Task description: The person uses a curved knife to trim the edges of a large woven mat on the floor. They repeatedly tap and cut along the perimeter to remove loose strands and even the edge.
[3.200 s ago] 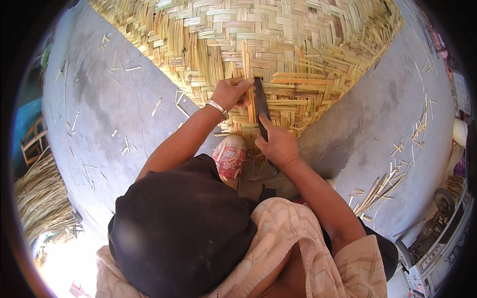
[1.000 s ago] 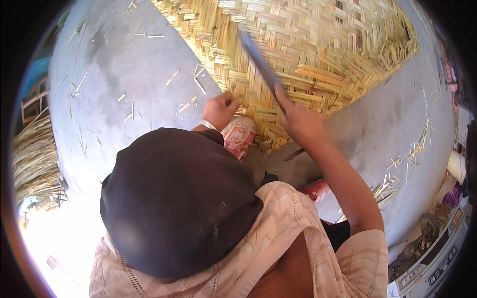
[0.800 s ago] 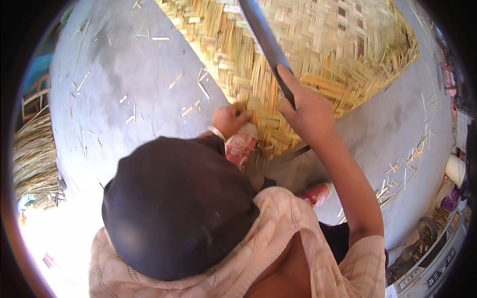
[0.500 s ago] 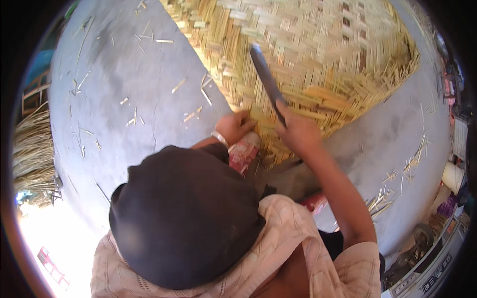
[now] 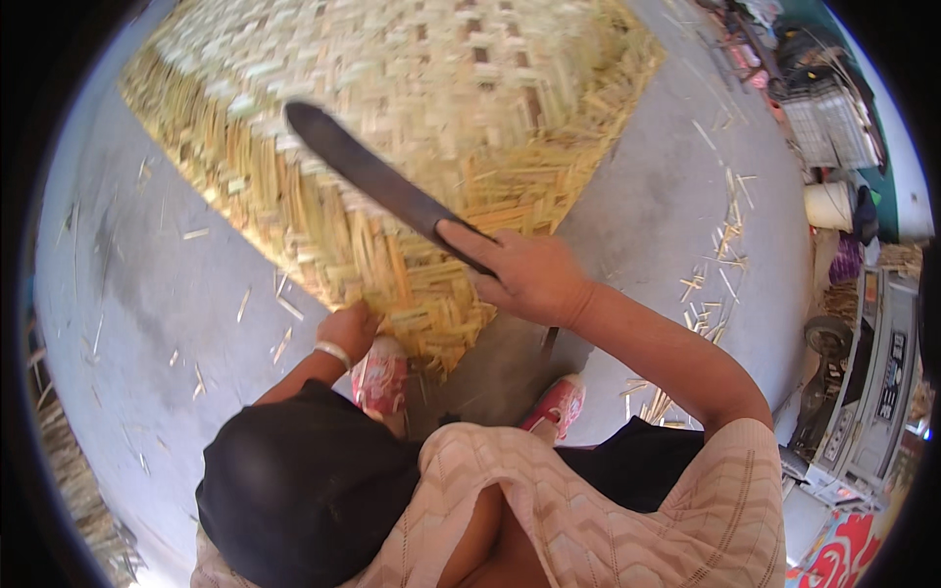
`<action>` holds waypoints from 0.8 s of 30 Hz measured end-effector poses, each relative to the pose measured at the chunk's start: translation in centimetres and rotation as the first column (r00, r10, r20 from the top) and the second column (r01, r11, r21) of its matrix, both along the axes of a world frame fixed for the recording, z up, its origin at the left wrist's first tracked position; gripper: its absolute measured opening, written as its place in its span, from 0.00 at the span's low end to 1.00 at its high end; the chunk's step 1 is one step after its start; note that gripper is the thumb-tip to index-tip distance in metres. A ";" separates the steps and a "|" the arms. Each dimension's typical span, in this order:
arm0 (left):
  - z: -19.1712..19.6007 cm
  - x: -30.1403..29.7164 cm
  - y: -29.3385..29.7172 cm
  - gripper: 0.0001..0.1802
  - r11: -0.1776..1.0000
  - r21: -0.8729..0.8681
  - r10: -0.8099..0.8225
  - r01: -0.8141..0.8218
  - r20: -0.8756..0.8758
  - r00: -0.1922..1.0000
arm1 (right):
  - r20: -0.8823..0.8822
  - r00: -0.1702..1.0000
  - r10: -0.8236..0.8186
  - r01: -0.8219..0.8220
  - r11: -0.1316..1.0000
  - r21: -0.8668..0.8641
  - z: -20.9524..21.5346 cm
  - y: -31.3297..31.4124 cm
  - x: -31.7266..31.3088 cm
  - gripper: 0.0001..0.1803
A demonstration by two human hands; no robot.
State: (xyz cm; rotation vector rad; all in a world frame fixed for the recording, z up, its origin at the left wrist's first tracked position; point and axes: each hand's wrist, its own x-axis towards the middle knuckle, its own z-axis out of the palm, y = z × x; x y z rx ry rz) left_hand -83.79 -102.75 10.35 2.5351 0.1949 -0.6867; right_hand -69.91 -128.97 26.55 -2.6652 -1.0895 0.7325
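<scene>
A large woven straw mat point(image 5: 392, 147) lies on the floor, its near corner pointing toward me. My left hand point(image 5: 350, 331), with a pale bangle on the wrist, is closed at the mat's left edge near that corner; its fingertips are partly hidden. Across the mat reaches a long, flat, dark blade point(image 5: 363, 171) with a rounded tip, like a long knife. My right hand point(image 5: 534, 277) grips its near end, above the mat's right edge. Loose strip ends stick out at the near corner, between my feet in red patterned shoes point(image 5: 378, 377).
Cut straw pieces point(image 5: 701, 318) are scattered over the grey concrete floor point(image 5: 647, 211). Along the right side stand a white bucket point(image 5: 829, 206), a wire basket point(image 5: 833, 132) and a grey metal-framed machine point(image 5: 867, 363) with a wheel. Bundled straw point(image 5: 83, 470) lies at the lower left.
The view has swung right, so the mat appears farther left. My right hand has swung the blade to point more to the left. My left hand stays at the mat's edge.
</scene>
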 end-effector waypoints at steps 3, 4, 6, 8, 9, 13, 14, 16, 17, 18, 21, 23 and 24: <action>4.0 2.9 -0.7 0.17 0.969 0.035 -0.244 0.244 0.003 0.970 | 0.210 0.929 -0.303 0.196 0.889 0.413 0.9 -4.4 2.7 0.36; 5.5 4.0 -1.3 0.16 0.943 0.037 -0.329 0.329 -0.008 0.944 | 0.204 0.880 -0.429 0.305 0.840 0.449 0.6 -6.2 3.6 0.36; 8.6 6.4 -2.9 0.14 0.853 0.012 -0.508 0.522 0.248 0.825 | 0.121 0.750 -0.650 0.539 0.707 0.458 -0.9 -10.1 5.7 0.34; 10.8 9.3 -5.7 0.13 0.734 0.075 -0.620 0.675 0.480 0.621 | 0.030 0.610 -0.791 0.714 0.566 0.412 -3.3 -13.4 8.4 0.34; 11.4 10.8 -7.3 0.14 0.677 0.132 -0.629 0.724 0.614 0.477 | 0.007 0.549 -0.836 0.765 0.506 0.398 -4.6 -14.7 9.9 0.34; 11.2 17.1 -14.2 0.27 0.463 0.447 -0.760 0.765 0.644 0.083 | 0.145 0.389 -0.910 0.841 0.415 0.348 -8.6 -16.7 16.0 0.35; 10.6 18.5 -15.3 0.31 0.432 0.500 -0.782 0.751 0.622 0.036 | 0.163 0.409 -0.898 0.830 0.441 0.341 -9.0 -16.8 17.3 0.35; 9.0 21.5 -16.9 0.35 0.434 0.533 -0.817 0.726 0.573 0.069 | 0.173 0.409 -0.896 0.852 0.443 0.278 -9.5 -16.1 19.8 0.35; 8.1 22.8 -17.3 0.37 0.417 0.540 -0.854 0.731 0.508 0.113 | 0.171 0.431 -0.886 0.844 0.463 0.272 -9.6 -15.7 21.1 0.35; 7.1 23.8 -17.3 0.38 0.460 0.526 -0.840 0.715 0.518 0.159 | 0.168 0.453 -0.875 0.835 0.483 0.264 -9.7 -15.3 22.2 0.35; 4.0 25.6 -16.5 0.42 0.503 0.464 -0.854 0.729 0.394 0.339 | 0.183 0.542 -0.821 0.785 0.571 0.238 -10.4 -14.5 25.4 0.35; 1.8 26.2 -15.8 0.43 0.523 0.415 -0.848 0.745 0.343 0.405 | 0.207 0.604 -0.769 0.746 0.638 0.193 -11.4 -14.6 27.0 0.35; 0.8 26.4 -15.8 0.44 0.539 0.372 -0.839 0.756 0.319 0.441 | 0.221 0.636 -0.739 0.726 0.670 0.153 -12.1 -14.6 27.5 0.35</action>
